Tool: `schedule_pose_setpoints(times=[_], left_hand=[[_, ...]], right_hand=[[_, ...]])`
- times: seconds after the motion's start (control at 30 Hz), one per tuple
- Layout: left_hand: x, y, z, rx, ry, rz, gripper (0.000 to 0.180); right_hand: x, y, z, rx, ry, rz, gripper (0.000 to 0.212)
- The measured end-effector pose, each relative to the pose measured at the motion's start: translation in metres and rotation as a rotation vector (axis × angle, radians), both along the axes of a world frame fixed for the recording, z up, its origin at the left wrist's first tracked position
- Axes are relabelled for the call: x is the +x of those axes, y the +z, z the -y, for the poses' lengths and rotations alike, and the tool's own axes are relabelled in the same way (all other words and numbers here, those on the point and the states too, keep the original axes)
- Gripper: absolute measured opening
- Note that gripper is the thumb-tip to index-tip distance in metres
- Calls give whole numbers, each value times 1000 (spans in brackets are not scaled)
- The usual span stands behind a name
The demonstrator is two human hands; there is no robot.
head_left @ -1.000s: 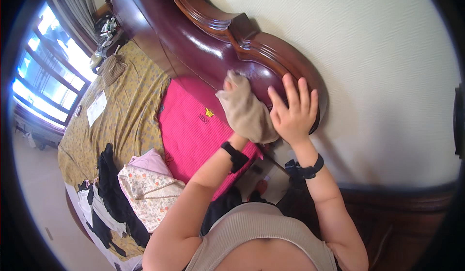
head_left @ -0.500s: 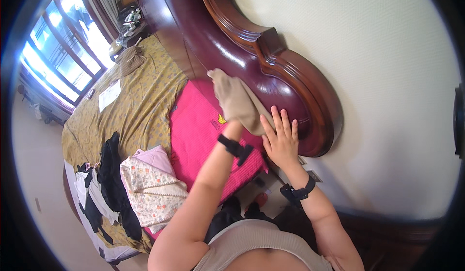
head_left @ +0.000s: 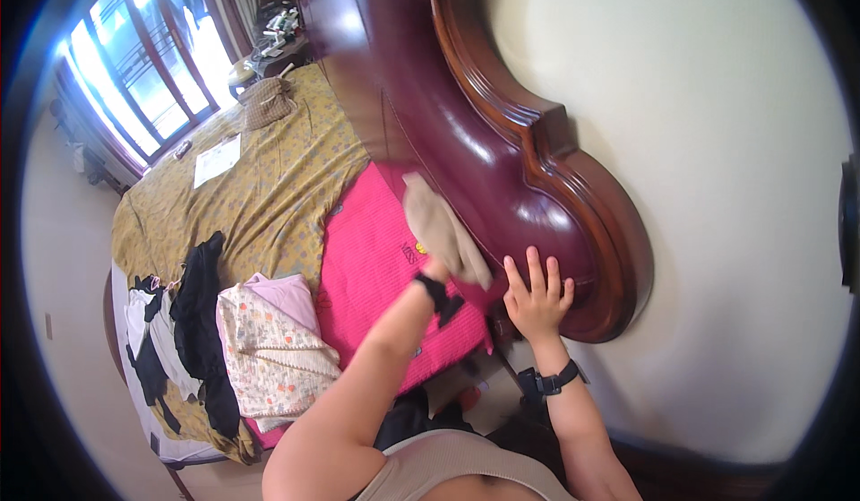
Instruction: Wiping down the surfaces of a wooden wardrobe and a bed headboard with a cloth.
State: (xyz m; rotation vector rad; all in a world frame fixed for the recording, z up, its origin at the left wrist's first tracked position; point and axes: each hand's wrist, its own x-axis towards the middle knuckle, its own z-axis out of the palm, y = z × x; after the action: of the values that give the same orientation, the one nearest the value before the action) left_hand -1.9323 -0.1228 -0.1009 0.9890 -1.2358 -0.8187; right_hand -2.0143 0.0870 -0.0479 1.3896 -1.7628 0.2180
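Note:
My left hand (head_left: 436, 268) reaches over the bed to the foot of the dark red padded headboard (head_left: 493, 147). A crumpled beige cloth (head_left: 439, 228) is gripped in it and covers most of its fingers. The cloth lies along the seam between the headboard and the pink quilted mat (head_left: 367, 277). My right hand (head_left: 538, 302), fingers spread and holding nothing, is at the rounded near end of the headboard, its fingertips over the upholstery. Whether its palm presses there I cannot tell. Both wrists wear black bands.
A yellow patterned sheet (head_left: 269, 174) covers the bed's far side, with a white paper (head_left: 218, 160) and a checked bag (head_left: 266, 105) on it. Folded floral bedding (head_left: 269, 349) and black clothes (head_left: 199, 313) lie nearer. The headboard's carved wooden rim (head_left: 546, 133) borders the wall.
The view has shifted, so the bed and headboard sit lower. The beige cloth looks narrower, and my left hand has moved with it. My right hand's fingers are spread wider.

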Motion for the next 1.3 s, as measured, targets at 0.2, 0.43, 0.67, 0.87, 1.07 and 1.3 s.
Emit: schedule_pose_setpoints(times=[0.2,0.43,0.67,0.87,1.07,1.3], left_hand=[[-5,-30,-151,-18,-57,706,58],[-1,65,-25,-236,52,541,56],[-22,202,181,-610,325,518,56],[-37,265,263,-777,505,464,57],[-13,329,396,-827,327,782,61],[-34,292,345,-1046,153,440,61]], right_hand=[[0,2,2,2,10,-25,47],[0,-2,4,14,-35,-50,49],[3,-8,5,6,-40,-69,48],[0,-12,-3,20,-82,-79,45],[3,-16,3,12,-64,-66,43],[0,-14,2,10,-81,-63,47]])
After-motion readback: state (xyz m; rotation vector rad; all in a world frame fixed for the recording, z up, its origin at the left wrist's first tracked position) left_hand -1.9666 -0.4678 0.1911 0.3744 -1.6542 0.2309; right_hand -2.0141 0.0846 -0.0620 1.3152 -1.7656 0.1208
